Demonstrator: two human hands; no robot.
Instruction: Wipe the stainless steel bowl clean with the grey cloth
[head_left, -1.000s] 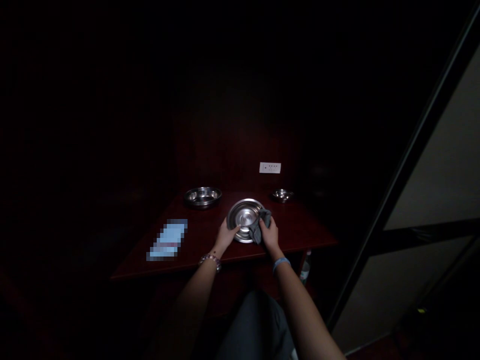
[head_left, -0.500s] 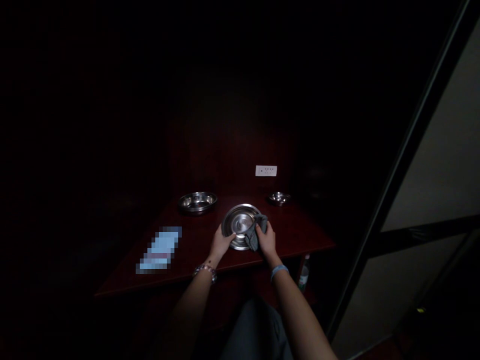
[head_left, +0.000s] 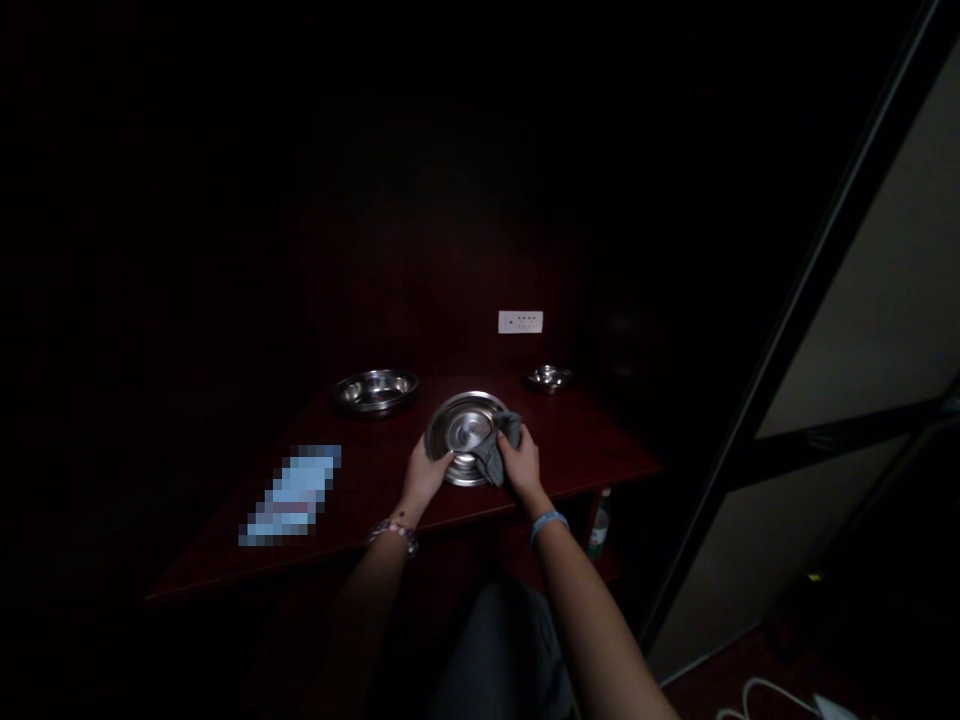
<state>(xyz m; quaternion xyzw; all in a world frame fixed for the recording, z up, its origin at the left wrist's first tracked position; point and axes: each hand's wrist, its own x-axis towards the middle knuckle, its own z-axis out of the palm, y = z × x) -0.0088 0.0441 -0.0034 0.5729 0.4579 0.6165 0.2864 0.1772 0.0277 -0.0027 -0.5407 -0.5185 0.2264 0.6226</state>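
Note:
A shiny round metal bowl (head_left: 466, 425) is tilted toward me above the front part of the dark red table (head_left: 360, 500). My left hand (head_left: 424, 475) grips its left rim, the thumb lying over the inside edge. In my right hand (head_left: 523, 465) is a grey cloth (head_left: 491, 458), bunched up and pressed against the bowl's right side. The fingers of both hands beneath the bowl and cloth are hidden. Farther back on the left stands a larger metal basin (head_left: 376, 392), and a small metal dish (head_left: 548, 378) sits at the back right.
A blurred-out pale blue item (head_left: 292, 495) lies on the table's left. A white power socket (head_left: 520, 322) is on the back wall. Below the right edge stands a bottle (head_left: 599, 525). A white cable (head_left: 765, 685) runs along the floor near a framed panel (head_left: 817, 340).
The view has shifted, so the table and its things appear farther left and slightly higher. Both hands keep their hold on the bowl and cloth. The floor cable has come into view.

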